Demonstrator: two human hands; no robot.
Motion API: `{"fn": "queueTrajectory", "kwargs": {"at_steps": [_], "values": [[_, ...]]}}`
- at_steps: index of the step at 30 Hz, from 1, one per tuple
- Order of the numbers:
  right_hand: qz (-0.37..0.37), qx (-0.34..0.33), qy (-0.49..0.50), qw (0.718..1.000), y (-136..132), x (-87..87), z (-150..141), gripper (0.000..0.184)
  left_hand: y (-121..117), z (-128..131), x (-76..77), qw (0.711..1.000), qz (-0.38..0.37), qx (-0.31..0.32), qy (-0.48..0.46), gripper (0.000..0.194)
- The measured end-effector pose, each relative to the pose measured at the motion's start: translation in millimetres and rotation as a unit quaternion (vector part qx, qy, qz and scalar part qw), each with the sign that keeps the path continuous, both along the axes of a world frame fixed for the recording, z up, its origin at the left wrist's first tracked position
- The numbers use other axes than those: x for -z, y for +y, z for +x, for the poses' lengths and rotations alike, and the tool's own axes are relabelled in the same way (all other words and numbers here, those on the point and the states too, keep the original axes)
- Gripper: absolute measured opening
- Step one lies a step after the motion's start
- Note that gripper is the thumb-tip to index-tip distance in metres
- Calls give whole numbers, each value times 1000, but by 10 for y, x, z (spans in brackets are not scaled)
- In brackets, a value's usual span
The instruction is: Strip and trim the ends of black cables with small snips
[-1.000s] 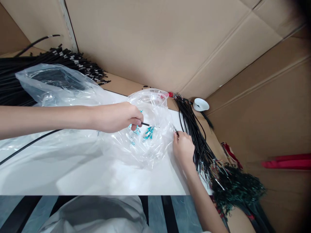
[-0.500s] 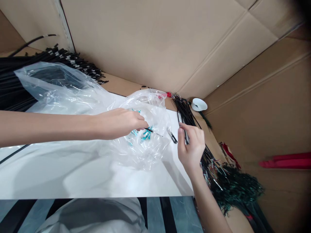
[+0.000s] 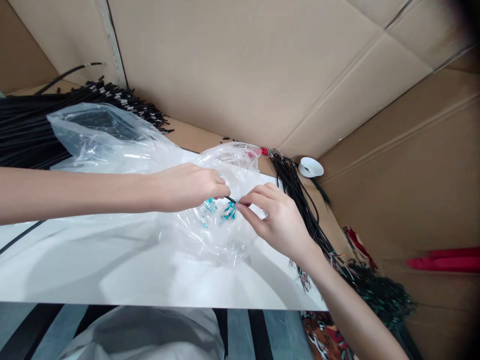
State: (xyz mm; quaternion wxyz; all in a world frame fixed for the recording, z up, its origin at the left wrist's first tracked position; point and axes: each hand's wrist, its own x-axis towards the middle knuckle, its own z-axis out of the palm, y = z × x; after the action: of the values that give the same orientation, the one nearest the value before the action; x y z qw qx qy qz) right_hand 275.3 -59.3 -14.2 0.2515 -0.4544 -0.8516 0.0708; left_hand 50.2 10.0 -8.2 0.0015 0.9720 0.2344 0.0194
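Observation:
My left hand (image 3: 200, 187) is closed on a black cable (image 3: 230, 199), whose end sticks out to the right past the fingers. My right hand (image 3: 275, 210) pinches the tip of that cable between thumb and fingers, so the tip itself is hidden. Below the two hands lies a clear plastic bag (image 3: 213, 245) with small teal pieces (image 3: 229, 210) in it. Another length of black cable (image 3: 22, 237) shows at the left, below my left forearm.
Many black cables (image 3: 33, 120) are stacked at the back left, partly under the bag. More thin cables (image 3: 296, 195) lie along the right side, near a small white bowl (image 3: 311, 167). Cardboard walls (image 3: 240, 70) stand behind the white table (image 3: 131, 270). Dark green strands (image 3: 382, 292) are at the lower right.
My right hand has moved left from beside the thin cables and now grips the cable's end. My left hand has kept its hold. The view has shifted slightly.

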Motion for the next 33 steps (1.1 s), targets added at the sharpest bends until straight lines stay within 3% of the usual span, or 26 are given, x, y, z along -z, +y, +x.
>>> {"fn": "queueTrajectory", "kwargs": {"at_steps": [2, 4, 6, 9, 12, 14, 16, 19, 23, 26, 28, 33], "values": [[-116, 0, 53, 992, 80, -47, -3, 15, 11, -23, 0, 999, 42, 30, 8, 31], [-268, 1, 147, 952, 179, -65, 19, 14, 23, -57, -5, 992, 104, 70, 13, 28], [-410, -2, 247, 878, 281, -32, 49, 14, 31, -98, -18, 982, 161, 96, 4, 30], [-561, -33, 362, 744, 388, 98, 62, 25, 27, -158, -46, 975, 196, 102, -28, 38], [-650, -87, 426, 623, 427, 230, 23, 33, 2, -203, -71, 976, 192, 89, -51, 39], [-687, -111, 439, 568, 433, 275, -11, 31, -24, -219, -80, 978, 186, 71, -57, 39], [-714, -126, 437, 533, 438, 285, -39, 29, -47, -229, -74, 980, 180, 52, -60, 39], [-735, -141, 432, 504, 447, 281, -70, 26, -61, -245, -22, 976, 194, 38, -95, 38], [-734, -142, 434, 503, 450, 303, -110, 27, -45, -286, 81, 965, 213, 25, -151, 38], [-703, -135, 433, 549, 461, 295, -131, 33, -41, -311, 124, 969, 196, 8, -147, 38], [-663, -128, 401, 619, 488, 259, -138, 32, -47, -319, 140, 975, 179, 2, -133, 37], [-512, -74, 226, 826, 640, 215, -137, 24, -53, -332, 143, 981, 153, -4, -119, 37]]}}
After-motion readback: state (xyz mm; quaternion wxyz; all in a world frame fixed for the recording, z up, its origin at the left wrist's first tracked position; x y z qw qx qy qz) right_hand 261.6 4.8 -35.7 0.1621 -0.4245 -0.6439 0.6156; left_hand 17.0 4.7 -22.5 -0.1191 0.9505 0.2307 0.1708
